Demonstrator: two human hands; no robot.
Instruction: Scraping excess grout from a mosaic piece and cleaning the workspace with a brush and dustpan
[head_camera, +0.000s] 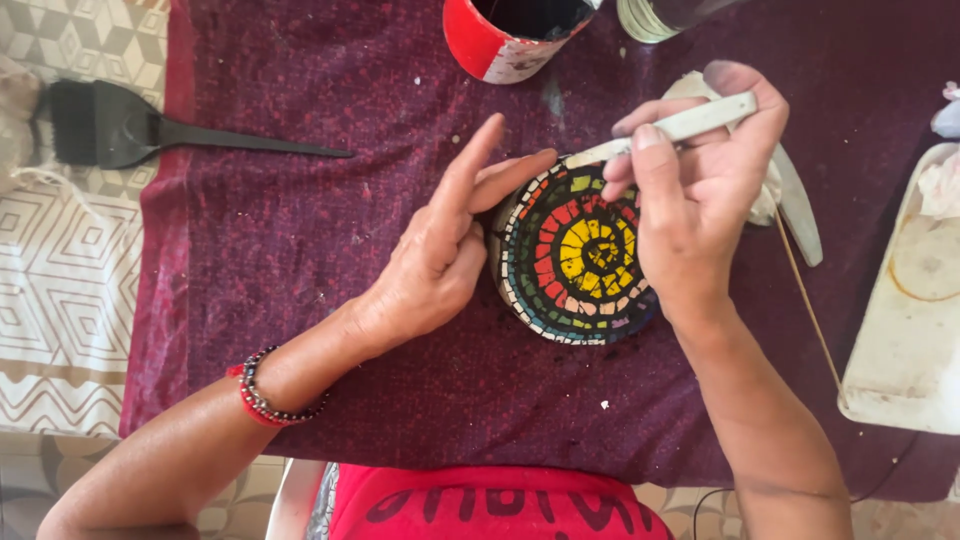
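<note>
A speckled maroon cloth covers a table with a pale geometric-patterned top; on it lie a black flat brush, a red-and-white can and a white tray. In the middle sits a round mosaic of small glossy tiles in yellow, red, green and black rings. The left hand steadies its rim with fingers spread, while the right hand pinches a thin pale tool whose tip touches the upper edge.

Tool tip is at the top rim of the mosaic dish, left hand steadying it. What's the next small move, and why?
Probably draw the flat tool in the right hand a little further along the rim of the mosaic dish. Its tip sits on the upper edge, and the left hand braces the dish's left side on the purple cloth.
</note>
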